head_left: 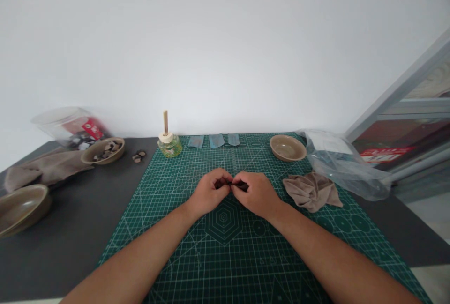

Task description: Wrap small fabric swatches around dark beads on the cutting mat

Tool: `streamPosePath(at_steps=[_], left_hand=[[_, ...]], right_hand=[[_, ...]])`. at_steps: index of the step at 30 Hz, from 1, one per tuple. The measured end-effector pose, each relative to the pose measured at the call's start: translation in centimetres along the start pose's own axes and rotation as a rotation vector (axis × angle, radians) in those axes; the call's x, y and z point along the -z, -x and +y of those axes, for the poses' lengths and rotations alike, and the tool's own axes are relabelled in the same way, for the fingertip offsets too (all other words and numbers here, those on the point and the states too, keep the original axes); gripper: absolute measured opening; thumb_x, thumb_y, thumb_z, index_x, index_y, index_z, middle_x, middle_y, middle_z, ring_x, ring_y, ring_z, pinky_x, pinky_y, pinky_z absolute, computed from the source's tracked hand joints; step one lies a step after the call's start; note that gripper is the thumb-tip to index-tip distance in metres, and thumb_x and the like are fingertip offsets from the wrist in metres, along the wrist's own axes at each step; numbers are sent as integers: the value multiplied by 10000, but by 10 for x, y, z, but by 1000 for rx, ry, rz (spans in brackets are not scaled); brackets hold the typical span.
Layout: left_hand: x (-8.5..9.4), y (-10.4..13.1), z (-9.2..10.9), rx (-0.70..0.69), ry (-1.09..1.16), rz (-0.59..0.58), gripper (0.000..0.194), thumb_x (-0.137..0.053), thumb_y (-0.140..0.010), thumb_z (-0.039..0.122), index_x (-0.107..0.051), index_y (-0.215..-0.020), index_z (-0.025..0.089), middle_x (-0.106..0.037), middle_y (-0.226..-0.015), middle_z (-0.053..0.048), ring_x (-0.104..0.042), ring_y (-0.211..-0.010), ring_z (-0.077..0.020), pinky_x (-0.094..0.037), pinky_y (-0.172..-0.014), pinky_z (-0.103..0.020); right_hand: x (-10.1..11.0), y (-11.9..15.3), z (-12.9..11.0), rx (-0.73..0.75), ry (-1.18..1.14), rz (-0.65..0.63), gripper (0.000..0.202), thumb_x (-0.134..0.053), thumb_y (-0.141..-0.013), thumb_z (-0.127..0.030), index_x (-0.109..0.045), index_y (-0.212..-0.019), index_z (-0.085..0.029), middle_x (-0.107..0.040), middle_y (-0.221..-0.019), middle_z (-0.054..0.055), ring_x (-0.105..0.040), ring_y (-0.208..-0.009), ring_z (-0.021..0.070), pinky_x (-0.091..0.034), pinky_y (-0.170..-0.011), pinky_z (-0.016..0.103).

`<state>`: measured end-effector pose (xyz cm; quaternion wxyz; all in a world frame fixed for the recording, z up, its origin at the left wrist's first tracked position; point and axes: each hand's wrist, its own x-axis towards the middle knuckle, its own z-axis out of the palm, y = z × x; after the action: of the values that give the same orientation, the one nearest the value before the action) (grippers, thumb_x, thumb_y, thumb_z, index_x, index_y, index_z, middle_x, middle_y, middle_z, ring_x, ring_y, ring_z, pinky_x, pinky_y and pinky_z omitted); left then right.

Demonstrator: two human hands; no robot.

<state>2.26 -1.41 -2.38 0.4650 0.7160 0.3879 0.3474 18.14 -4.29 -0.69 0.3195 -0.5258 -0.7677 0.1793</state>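
Observation:
Over the green cutting mat [168,210], my left hand [213,192] and my right hand [256,193] meet with their fingertips touching. Both are closed in a pinch. Whatever sits between the fingers is small and dark, and the fingers hide most of it, so I cannot make it out. A crumpled brown cloth [312,190] lies to the right of my right hand. Behind the hands, three small bluish translucent packets [216,141] lie in a row at the mat's far edge.
At the mat's back left stands a glass bottle [169,146] with wooden sticks. A tan bowl [288,148] and a plastic bag [344,163] are right. Leftward are a bowl of dark pieces [120,143], loose pieces [139,156], a jar [70,126], a cloth [52,168] and another bowl [24,208].

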Motion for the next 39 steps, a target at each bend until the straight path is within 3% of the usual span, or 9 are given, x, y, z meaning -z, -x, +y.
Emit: streamPosePath(at_steps=[20,39], left_hand=[[0,1,-1,-64,-38,61,149,-504,-661,96,-606,-758,146,-597,-738,-21,-572,-698,-139,-456,-648,-262],[0,1,-3,-88,-70,112,63,-567,-733,198,-603,-739,147,-592,-747,-30,-571,-697,-137,-460,-636,-257]], right_hand=[[0,2,-1,11,0,11,83,-576,-743,-173,-658,-745,-186,-675,-673,5,-606,-618,133,-415,-593,238],[2,0,1,30,5,81,83,-572,-745,-187,-654,-739,-187,-671,-657,2,-610,-611,136,-417,-596,242]])
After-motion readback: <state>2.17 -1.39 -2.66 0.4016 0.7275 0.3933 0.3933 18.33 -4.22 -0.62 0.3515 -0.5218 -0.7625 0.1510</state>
